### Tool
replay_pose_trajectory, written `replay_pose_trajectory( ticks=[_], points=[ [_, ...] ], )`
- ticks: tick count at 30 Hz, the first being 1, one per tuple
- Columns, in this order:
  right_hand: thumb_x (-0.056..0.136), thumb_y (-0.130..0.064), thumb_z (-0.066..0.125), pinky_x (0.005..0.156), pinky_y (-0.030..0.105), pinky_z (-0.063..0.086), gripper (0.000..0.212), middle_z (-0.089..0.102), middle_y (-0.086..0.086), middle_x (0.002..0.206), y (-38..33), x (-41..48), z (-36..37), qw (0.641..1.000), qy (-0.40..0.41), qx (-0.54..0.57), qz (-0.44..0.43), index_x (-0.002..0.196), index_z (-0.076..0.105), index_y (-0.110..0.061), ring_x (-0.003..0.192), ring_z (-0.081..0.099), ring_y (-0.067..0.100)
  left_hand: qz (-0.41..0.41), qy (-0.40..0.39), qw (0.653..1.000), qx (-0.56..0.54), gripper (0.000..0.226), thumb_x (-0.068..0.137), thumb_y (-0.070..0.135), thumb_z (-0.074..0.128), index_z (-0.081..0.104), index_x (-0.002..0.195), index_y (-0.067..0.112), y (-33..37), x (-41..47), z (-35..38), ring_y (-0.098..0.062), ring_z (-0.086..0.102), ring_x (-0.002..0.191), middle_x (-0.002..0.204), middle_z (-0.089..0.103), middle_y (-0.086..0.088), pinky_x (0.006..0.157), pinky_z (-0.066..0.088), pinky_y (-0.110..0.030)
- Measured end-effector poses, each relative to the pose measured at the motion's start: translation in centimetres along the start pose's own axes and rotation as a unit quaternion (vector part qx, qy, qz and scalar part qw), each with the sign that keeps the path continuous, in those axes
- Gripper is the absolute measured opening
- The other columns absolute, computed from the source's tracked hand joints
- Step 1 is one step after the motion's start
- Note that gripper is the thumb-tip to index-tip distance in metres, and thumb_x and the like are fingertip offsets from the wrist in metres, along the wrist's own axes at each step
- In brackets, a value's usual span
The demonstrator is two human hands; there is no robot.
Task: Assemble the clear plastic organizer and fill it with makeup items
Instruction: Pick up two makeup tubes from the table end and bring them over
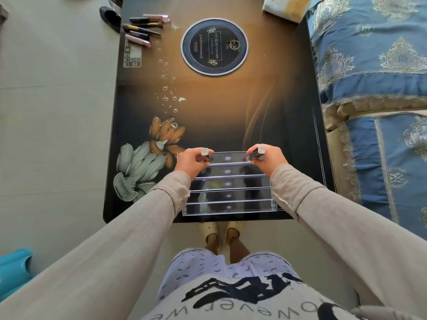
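Note:
The clear plastic organizer [227, 196], a stepped rack of several tiers, stands at the near edge of the dark table [215, 107]. My left hand [193, 161] holds a dark lipstick tube [204, 152] upright over the left end of the top tier. My right hand [268, 159] holds a second dark tube with a silver cap [258, 153] over the right end of the same tier. A pile of makeup items [144, 27], with brushes, pink tubes and dark sticks, lies at the far left corner of the table.
A round black induction plate [214, 46] is set in the table's far middle. A blue patterned sofa [374, 88] runs along the right side. A white box [285, 8] sits at the far right. A teal object [13, 269] lies on the floor at left.

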State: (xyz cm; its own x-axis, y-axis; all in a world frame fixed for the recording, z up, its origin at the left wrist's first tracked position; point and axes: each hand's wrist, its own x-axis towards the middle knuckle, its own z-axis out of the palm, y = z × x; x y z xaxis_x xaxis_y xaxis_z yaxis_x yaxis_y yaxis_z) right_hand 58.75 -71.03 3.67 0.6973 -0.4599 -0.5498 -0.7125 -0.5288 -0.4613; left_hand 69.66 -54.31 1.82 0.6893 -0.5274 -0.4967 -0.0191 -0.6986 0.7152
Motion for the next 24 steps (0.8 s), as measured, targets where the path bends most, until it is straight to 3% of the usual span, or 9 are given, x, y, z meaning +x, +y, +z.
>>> replay_pose_trajectory(
  ticks=[3, 7, 13, 18, 21, 24],
  points=[
    [0.092, -0.011, 0.052, 0.106, 0.035, 0.041, 0.029, 0.062, 0.016, 0.123, 0.0, 0.2, 0.0, 1.0, -0.001, -0.004, 0.008, 0.119, 0.06, -0.004, 0.116, 0.056, 0.032, 0.001, -0.008, 1.0, -0.015, 0.041, 0.079, -0.008, 0.063, 0.062, 0.117, 0.006, 0.1, 0.0, -0.1, -0.025, 0.064, 0.102, 0.113, 0.068, -0.018, 0.102, 0.045, -0.029],
    [0.092, -0.009, 0.053, 0.104, 0.035, 0.042, 0.027, 0.063, 0.017, 0.12, -0.1, 0.3, 0.0, 1.0, 0.001, -0.004, 0.008, 0.116, 0.061, -0.003, 0.114, 0.057, 0.033, 0.002, -0.016, 1.0, -0.012, 0.042, 0.08, -0.007, 0.063, 0.059, 0.12, 0.006, 0.0, 0.2, -0.1, -0.029, 0.061, 0.112, 0.119, 0.065, -0.017, 0.107, 0.043, -0.039],
    [0.094, -0.011, 0.05, 0.104, 0.035, 0.041, 0.029, 0.061, 0.016, 0.124, -0.1, 0.5, 0.1, 1.0, -0.005, -0.009, 0.003, 0.12, 0.058, -0.004, 0.116, 0.056, 0.032, 0.013, -0.006, 1.0, 0.01, 0.035, 0.08, -0.003, 0.065, 0.064, 0.114, 0.005, -0.4, 0.4, 0.0, -0.03, 0.061, 0.109, 0.115, 0.067, -0.016, 0.102, 0.046, -0.038],
    [0.09, -0.005, 0.054, 0.105, 0.035, 0.042, 0.031, 0.061, 0.016, 0.122, 0.3, 0.5, 0.3, 1.0, 0.007, 0.007, -0.007, 0.12, 0.057, -0.006, 0.115, 0.057, 0.032, 0.01, -0.014, 1.0, 0.014, 0.044, 0.078, -0.005, 0.065, 0.06, 0.12, 0.006, -0.9, 0.6, -0.1, -0.03, 0.061, 0.109, 0.117, 0.066, -0.016, 0.104, 0.046, -0.042],
    [0.085, 0.002, 0.059, 0.106, 0.036, 0.04, 0.039, 0.059, 0.016, 0.125, 0.8, 0.1, 0.5, 0.998, 0.035, 0.044, -0.006, 0.123, 0.054, -0.007, 0.118, 0.054, 0.032, -0.004, -0.014, 1.0, -0.009, 0.049, 0.077, -0.008, 0.065, 0.056, 0.123, 0.004, -1.1, 0.2, -0.1, -0.029, 0.057, 0.116, 0.122, 0.063, -0.017, 0.107, 0.042, -0.035],
    [0.081, 0.007, 0.061, 0.102, 0.036, 0.044, 0.044, 0.06, 0.016, 0.123, 1.8, -1.4, 0.7, 0.992, 0.091, 0.086, 0.0, 0.122, 0.054, -0.004, 0.116, 0.056, 0.029, 0.017, 0.041, 0.999, -0.017, 0.05, 0.076, -0.008, 0.065, 0.056, 0.122, 0.006, -1.6, -1.4, -0.3, -0.024, 0.056, 0.118, 0.123, 0.062, -0.015, 0.1, 0.039, -0.024]
  ],
)
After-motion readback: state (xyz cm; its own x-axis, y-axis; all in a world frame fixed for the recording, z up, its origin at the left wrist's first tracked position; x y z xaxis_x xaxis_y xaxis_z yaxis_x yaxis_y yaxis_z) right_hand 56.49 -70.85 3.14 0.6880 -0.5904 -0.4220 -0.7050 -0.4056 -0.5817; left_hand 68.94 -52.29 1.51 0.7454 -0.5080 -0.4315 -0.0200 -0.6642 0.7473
